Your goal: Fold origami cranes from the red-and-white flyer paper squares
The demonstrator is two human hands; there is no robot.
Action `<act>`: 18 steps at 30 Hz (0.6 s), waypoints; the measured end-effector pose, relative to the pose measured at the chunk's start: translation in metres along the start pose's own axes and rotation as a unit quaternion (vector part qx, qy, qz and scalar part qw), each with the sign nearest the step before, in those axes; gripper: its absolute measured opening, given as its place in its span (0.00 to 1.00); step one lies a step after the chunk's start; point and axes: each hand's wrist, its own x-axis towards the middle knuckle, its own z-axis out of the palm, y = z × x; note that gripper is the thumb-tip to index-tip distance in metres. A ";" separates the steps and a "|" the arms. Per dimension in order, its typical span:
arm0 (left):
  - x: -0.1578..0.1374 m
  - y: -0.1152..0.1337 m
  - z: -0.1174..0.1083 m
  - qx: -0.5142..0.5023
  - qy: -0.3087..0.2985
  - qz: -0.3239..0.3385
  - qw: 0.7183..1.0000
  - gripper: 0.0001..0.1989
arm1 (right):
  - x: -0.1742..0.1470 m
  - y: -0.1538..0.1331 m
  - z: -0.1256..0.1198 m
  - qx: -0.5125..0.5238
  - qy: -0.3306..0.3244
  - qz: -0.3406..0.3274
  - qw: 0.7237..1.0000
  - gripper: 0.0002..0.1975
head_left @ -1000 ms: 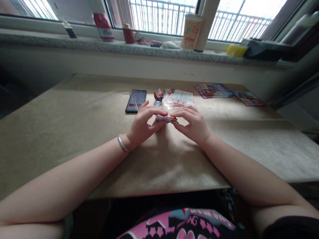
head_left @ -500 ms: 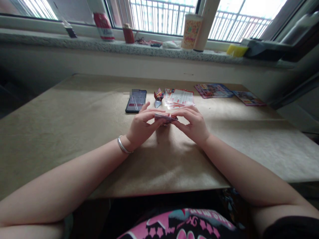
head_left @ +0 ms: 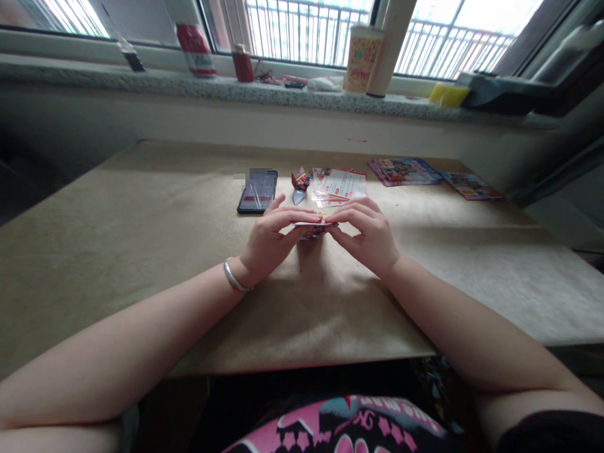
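Note:
Between both hands, a little above the table, is a small printed card packet (head_left: 313, 233), seen nearly edge-on with a pale upper edge. My left hand (head_left: 276, 238), a silver bangle at its wrist, pinches the packet's left side between thumb and fingers. My right hand (head_left: 363, 234) grips the right end the same way, its fingertips close to the left ones. Fingers cover much of the packet. Just beyond them lie a crumpled printed wrapper (head_left: 301, 179), a torn silvery scrap (head_left: 299, 197) and several white cards with red borders (head_left: 346, 184).
A phone (head_left: 258, 192) lies left of the wrapper. Colourful packets (head_left: 408, 171) are fanned out at the table's back right, with more packets (head_left: 472, 186) beside them. On the windowsill (head_left: 283, 94) stand a red can (head_left: 195, 50), a red lighter-like object (head_left: 243, 64) and a paper cup (head_left: 362, 60).
The packet has tilted between my fingers, so its top edge now looks thin and pale and more printed surface shows below. Both hands stay in nearly the same place.

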 end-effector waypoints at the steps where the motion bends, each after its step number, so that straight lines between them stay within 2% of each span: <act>1: 0.000 0.000 0.000 -0.002 0.001 0.002 1.000 0.05 | 0.000 0.000 0.000 -0.001 0.004 -0.003 1.000 0.02; 9: 0.001 0.008 0.000 -0.010 0.006 -0.010 1.000 0.07 | 0.000 -0.002 -0.001 -0.019 0.004 0.004 1.000 0.01; 13: 0.002 0.007 -0.002 -0.006 0.012 0.003 1.000 0.05 | 0.000 -0.001 -0.001 -0.015 0.006 -0.009 1.000 0.01; 18: 0.004 0.005 -0.005 0.023 0.010 0.015 1.000 0.08 | 0.000 0.001 0.001 -0.007 -0.008 0.008 1.000 0.03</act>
